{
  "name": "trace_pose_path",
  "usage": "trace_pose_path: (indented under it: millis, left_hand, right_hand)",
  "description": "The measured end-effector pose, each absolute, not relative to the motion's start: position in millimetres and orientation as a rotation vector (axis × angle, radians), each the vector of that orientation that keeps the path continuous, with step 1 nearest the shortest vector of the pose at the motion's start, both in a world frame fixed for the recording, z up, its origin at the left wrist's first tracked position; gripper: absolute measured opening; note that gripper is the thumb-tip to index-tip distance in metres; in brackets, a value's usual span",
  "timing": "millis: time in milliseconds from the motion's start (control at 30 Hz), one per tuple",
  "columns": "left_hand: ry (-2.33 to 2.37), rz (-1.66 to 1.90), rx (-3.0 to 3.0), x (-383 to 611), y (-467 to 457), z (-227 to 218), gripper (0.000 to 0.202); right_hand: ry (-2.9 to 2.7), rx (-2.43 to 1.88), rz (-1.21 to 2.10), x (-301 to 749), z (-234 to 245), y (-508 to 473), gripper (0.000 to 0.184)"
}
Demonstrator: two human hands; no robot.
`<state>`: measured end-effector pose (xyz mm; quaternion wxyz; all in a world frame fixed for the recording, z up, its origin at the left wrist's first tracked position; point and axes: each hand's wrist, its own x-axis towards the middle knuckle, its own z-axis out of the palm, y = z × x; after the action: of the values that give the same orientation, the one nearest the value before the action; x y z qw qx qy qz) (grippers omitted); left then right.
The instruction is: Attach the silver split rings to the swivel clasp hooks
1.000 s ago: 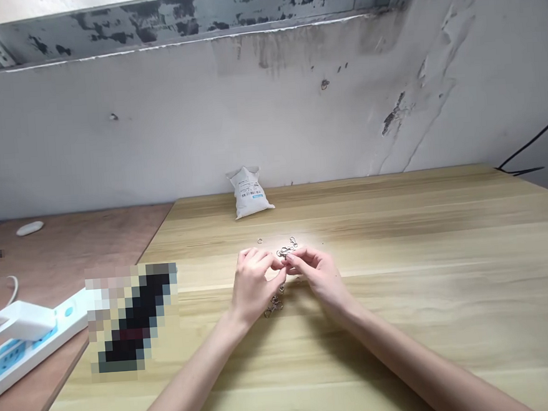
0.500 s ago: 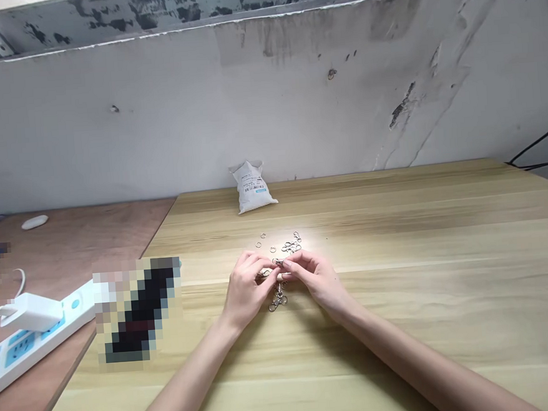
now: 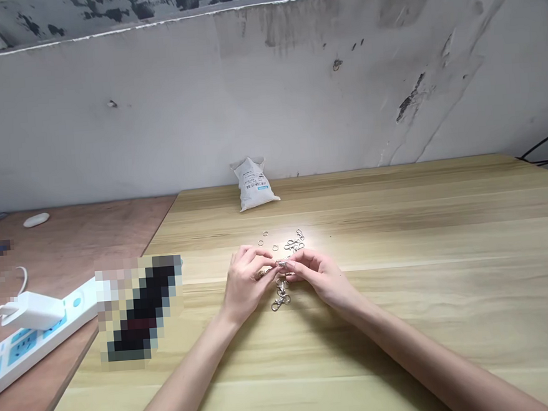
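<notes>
My left hand and my right hand meet over the table with their fingertips pinched together. Between them is a small silver lobster clasp; my right thumb and forefinger grip it, and my left fingertips close on its left end. Whether a ring is also in the pinch is too small to tell. Just below the fingers lies a cluster of clasps with rings. Beyond my right fingertips rests a pile of loose clasps. Several loose metal rings are scattered past my left fingers. Other metal pieces are partly hidden under my left hand.
A white printed packet stands at the back of the wooden table, near the wall. To the left are a blurred dark object, a white power strip with a charger, and a white oval object.
The view has shifted slightly. Both hands remain pinched together at nearly the same spot; the clasp between them has turned a little, and the ring seen beside it is now hard to make out.
</notes>
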<state>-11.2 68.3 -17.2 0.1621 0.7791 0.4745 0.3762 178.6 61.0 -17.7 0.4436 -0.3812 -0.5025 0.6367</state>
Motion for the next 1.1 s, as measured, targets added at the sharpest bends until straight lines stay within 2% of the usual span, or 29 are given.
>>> trace_pose_path:
  millis: [67,167,333,933,1100]
  left_hand:
    - [1.318,1.092,2.059,-13,70,-16,0.012]
    - [1.25,1.071,1.802,-16,73,-17,0.014]
    - [1.233,1.067,1.73,-15,76,-21,0.015]
    - [1.21,1.005,1.786,-14,76,-22,0.014]
    - [1.184,0.969,1.815,-12,75,-20,0.014]
  right_hand:
    - [-1.336,-0.978,1.45,182,-16,62,0.03]
    - [-1.544,-1.063,1.08,188,-17,63,0.022]
    - [-1.791,-1.08,0.545,189,-26,61,0.011]
    - [-1.793,-1.112,0.58,187,-33,61,0.01]
    - [-1.874,-1.097,0.43,189,-31,62,0.009]
